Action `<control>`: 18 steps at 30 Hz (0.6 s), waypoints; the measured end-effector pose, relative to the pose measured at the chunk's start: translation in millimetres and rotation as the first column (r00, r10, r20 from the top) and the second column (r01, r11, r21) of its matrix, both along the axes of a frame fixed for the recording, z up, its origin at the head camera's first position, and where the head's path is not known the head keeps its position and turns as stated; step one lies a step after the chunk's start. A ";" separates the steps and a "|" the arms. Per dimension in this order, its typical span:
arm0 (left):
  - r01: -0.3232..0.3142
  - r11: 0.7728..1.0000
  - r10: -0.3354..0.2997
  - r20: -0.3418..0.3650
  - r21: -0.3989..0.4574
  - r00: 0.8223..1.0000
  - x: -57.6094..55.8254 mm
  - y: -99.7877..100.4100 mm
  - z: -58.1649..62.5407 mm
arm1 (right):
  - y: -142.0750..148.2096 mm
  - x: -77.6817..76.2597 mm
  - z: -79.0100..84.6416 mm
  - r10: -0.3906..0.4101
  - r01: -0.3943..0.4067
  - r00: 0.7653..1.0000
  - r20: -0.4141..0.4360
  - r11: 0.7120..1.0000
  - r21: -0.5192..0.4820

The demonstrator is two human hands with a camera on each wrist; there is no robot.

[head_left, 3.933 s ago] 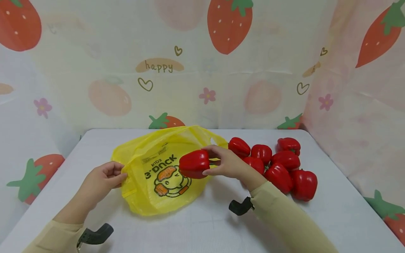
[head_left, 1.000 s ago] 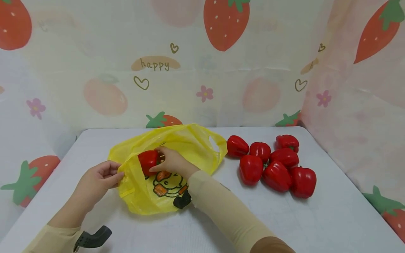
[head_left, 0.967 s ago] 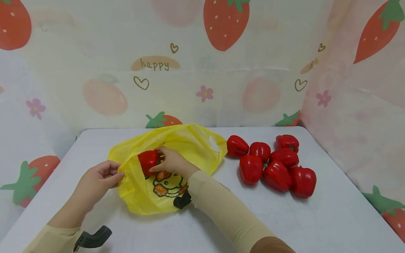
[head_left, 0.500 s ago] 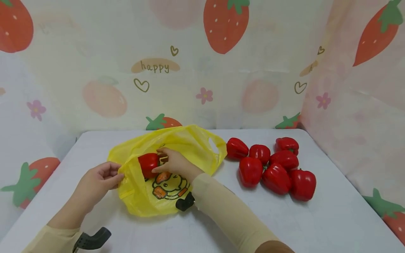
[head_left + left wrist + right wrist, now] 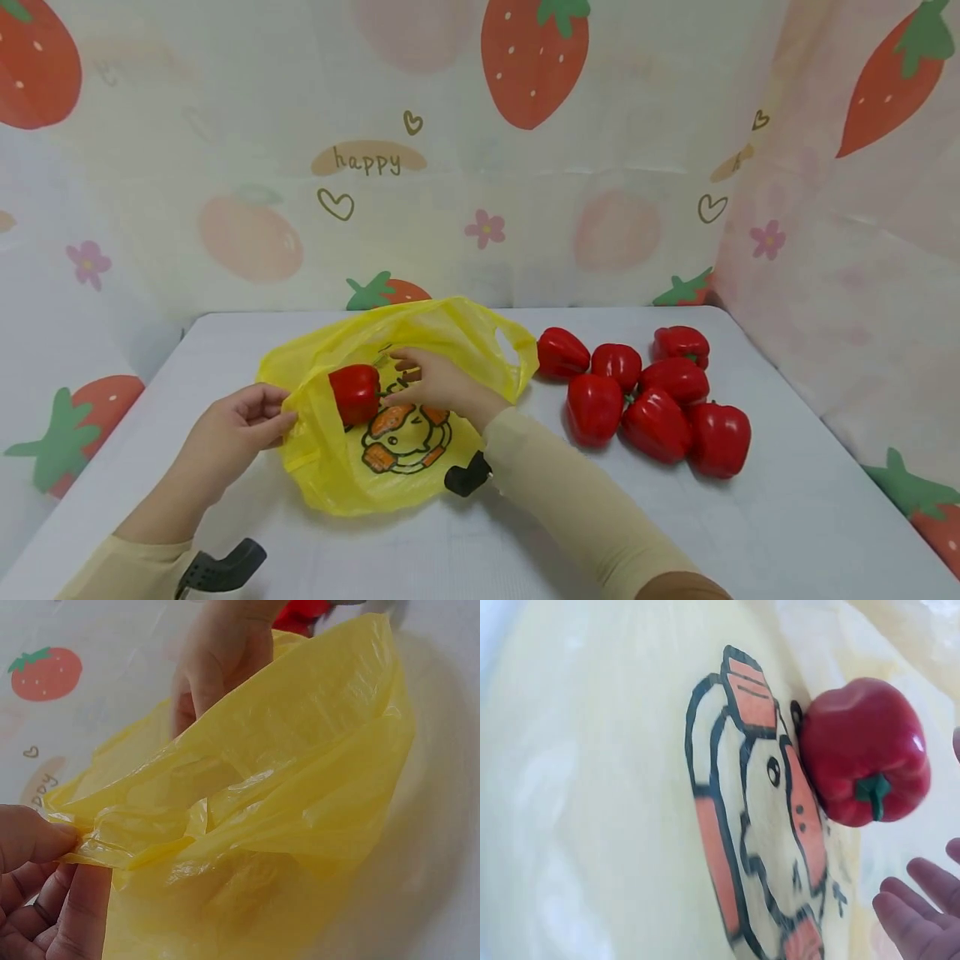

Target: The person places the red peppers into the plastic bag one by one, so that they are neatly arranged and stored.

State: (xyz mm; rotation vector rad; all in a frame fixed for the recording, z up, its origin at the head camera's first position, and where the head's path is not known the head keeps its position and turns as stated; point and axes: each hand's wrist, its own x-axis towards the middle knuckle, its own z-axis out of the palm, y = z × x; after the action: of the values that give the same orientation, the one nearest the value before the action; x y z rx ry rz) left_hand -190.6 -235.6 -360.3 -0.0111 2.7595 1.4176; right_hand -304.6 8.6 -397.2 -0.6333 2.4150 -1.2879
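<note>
A yellow plastic bag [image 5: 420, 329] with a printed duck lies on its side, its mouth spread toward the right. My left hand [image 5: 238, 425] pinches the bag's near-left edge between thumb and fingers; the left wrist view shows that pinch up close. Inside the bag rests a red bell pepper [image 5: 356, 394], its left part hidden behind the yellow film. Just right of it is my right hand [image 5: 442, 385], fingers spread and holding nothing. In the right wrist view the pepper [image 5: 864, 754] shows its green stem, and the fingertips are apart from it.
Several red bell peppers [image 5: 657, 423] lie grouped on the white table [image 5: 757, 533] right of the bag. A strawberry-patterned cloth [image 5: 465, 167] hangs behind and at the sides. Black wrist-camera mounts [image 5: 468, 473] jut from both sleeves.
My right hand carried a bell pepper leftward into the bag, let go of it, and has drawn back slightly to the right. The left hand keeps its hold on the bag.
</note>
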 end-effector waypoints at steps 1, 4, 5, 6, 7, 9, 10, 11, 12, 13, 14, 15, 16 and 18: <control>0.001 1.000 -0.001 0.000 0.002 1.000 -0.2 -0.1 -0.2 | 2.5 0.5 1.2 -0.001 0.001 1.000 0.000 1.000 -0.001; 0.001 1.000 -0.001 0.000 0.002 1.000 -0.7 -0.4 -0.6 | 10.3 2.6 6.1 0.001 -0.001 1.000 -0.008 1.000 0.003; 0.001 1.000 -0.001 0.002 0.002 1.000 -0.9 -0.4 -0.7 | 13.1 3.3 7.7 0.004 -0.004 1.000 -0.011 1.000 0.002; 0.002 1.000 -0.002 0.005 0.003 1.000 -1.1 -0.4 -0.8 | 16.0 4.3 9.2 0.010 -0.010 1.000 -0.014 1.000 0.002; 0.003 1.000 -0.003 0.006 0.003 1.000 -1.2 -0.4 -1.0 | 18.8 5.3 10.8 0.014 -0.014 1.000 -0.013 1.000 0.000; 0.004 1.000 -0.004 0.003 0.004 1.000 -0.9 -0.3 -0.9 | 24.2 7.7 14.7 0.024 -0.024 1.000 -0.017 1.000 0.006; 0.004 1.000 -0.004 0.002 0.006 1.000 -0.6 -0.3 -0.8 | 26.9 8.8 16.6 0.027 -0.027 0.999 -0.017 1.000 0.007; 0.004 1.000 -0.004 0.000 0.008 1.000 -0.3 -0.2 -0.9 | 29.5 9.7 18.4 0.028 -0.027 0.999 -0.019 1.000 0.013; 0.004 1.000 -0.004 -0.002 0.008 1.000 0.0 -0.2 -0.9 | 32.1 10.6 20.1 0.028 -0.027 0.999 -0.016 0.999 0.017; 0.004 1.000 -0.004 -0.004 0.007 1.000 0.2 -0.2 -0.7 | 34.5 11.4 22.0 0.029 -0.028 0.999 -0.016 0.999 0.018; 0.003 1.000 -0.003 -0.002 0.009 1.000 0.2 -0.2 -0.5 | 37.3 11.8 23.6 0.033 -0.032 0.999 -0.019 0.999 0.021; 0.002 1.000 -0.003 0.003 0.010 1.000 0.1 -0.2 -0.4 | 40.1 12.3 24.8 0.036 -0.036 0.999 -0.018 0.999 0.016; 0.002 1.000 -0.002 0.008 0.010 1.000 -0.2 -0.3 -0.5 | 43.1 12.9 26.2 0.042 -0.042 0.999 -0.016 0.999 0.009; 0.000 1.000 0.000 0.016 0.009 1.000 -0.7 -0.3 -0.7 | 49.3 14.9 29.1 0.047 -0.047 0.999 -0.004 0.999 0.004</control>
State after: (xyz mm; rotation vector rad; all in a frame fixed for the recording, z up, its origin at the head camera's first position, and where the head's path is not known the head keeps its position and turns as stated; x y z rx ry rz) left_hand -191.3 -236.0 -361.0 -0.0215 2.7404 1.4230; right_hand -289.8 57.8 -368.0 -0.6888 2.3905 -1.2643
